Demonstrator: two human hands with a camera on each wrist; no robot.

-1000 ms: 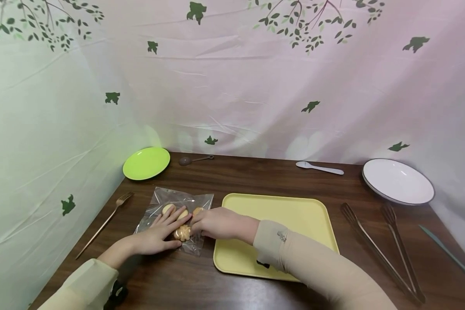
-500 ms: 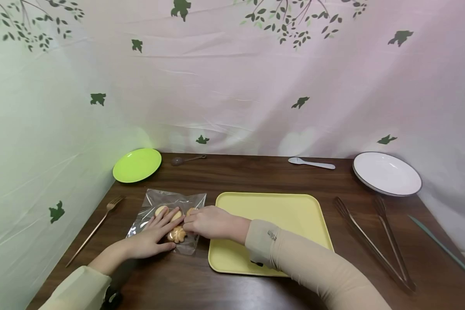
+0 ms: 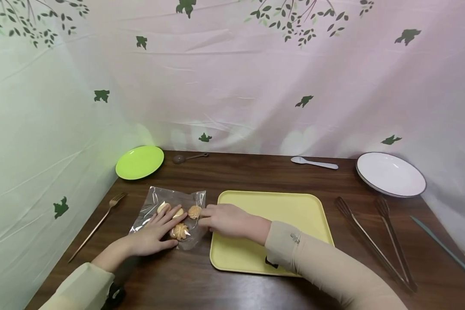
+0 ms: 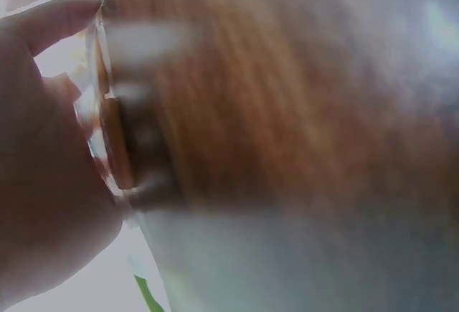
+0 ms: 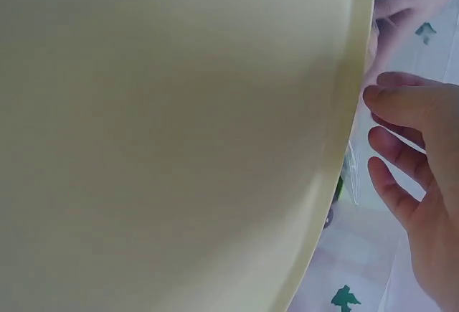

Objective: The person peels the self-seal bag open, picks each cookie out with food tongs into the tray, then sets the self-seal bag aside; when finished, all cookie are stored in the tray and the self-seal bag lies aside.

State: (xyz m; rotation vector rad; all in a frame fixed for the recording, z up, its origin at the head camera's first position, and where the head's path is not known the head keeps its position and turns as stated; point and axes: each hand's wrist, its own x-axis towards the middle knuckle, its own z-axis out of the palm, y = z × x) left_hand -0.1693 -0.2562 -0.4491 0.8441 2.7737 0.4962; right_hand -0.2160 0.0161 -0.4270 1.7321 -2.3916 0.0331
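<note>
My left hand [image 3: 149, 239] lies flat with spread fingers on a clear plastic bag [image 3: 155, 200] of cookies, pressing it on the wooden table. Inside the bag a round cookie [image 3: 195, 212] and a flower-shaped cookie [image 3: 180, 231] show beside the fingers; pale round cookies are partly under them. My right hand [image 3: 228, 219] hovers at the bag's right side, above the left edge of a yellow tray [image 3: 279, 206]. In the right wrist view its fingers [image 5: 391, 147] are loosely bent and apart, with nothing visible between them. The left wrist view is blurred.
A green plate [image 3: 139, 162] and a dark spoon [image 3: 179, 159] stand at the back left, a fork [image 3: 100, 219] at left. To the right are a pale spreader [image 3: 314, 162], a white dish [image 3: 391, 174], metal tongs [image 3: 372, 241] and a teal stick-like utensil [image 3: 441, 245].
My right hand has drawn back a little to the right from the cookies, uncovering the round one. My left hand stays on the bag. The camera view has shifted slightly.
</note>
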